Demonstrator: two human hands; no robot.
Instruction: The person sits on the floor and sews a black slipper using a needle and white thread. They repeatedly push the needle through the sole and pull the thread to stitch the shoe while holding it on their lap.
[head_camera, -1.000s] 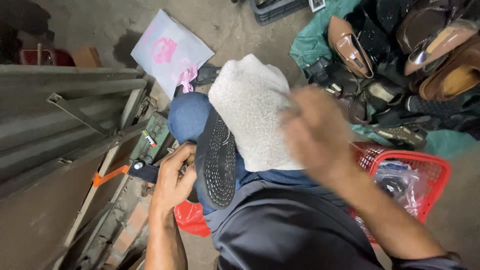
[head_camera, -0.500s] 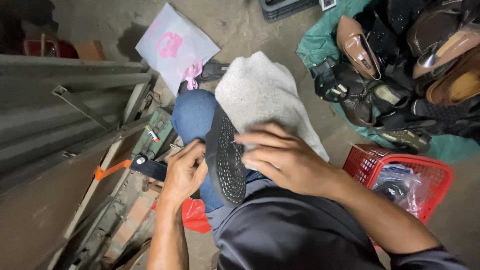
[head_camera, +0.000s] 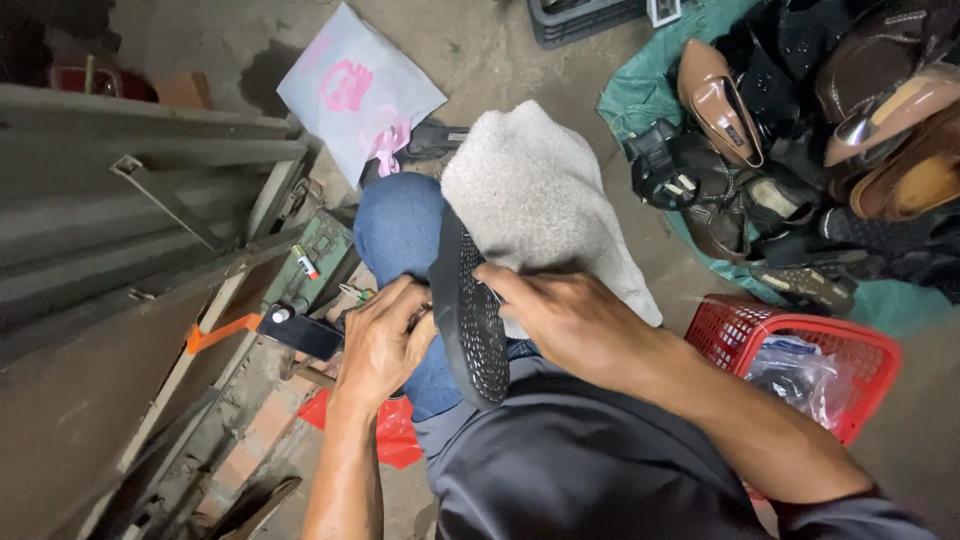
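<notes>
Two hands (head_camera: 480, 335) hide the black sole's (head_camera: 468, 310) edges.

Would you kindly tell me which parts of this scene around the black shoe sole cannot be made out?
Head view, the only one:
- Black shoe sole: its upper side is turned away; only the studded tread shows.
- Left hand: fingertips curl behind the sole's edge, so its grip is hidden.
- Right hand: palm faces down, hiding what lies under it.
- Red basket: contents blurred inside a clear bag.
</notes>
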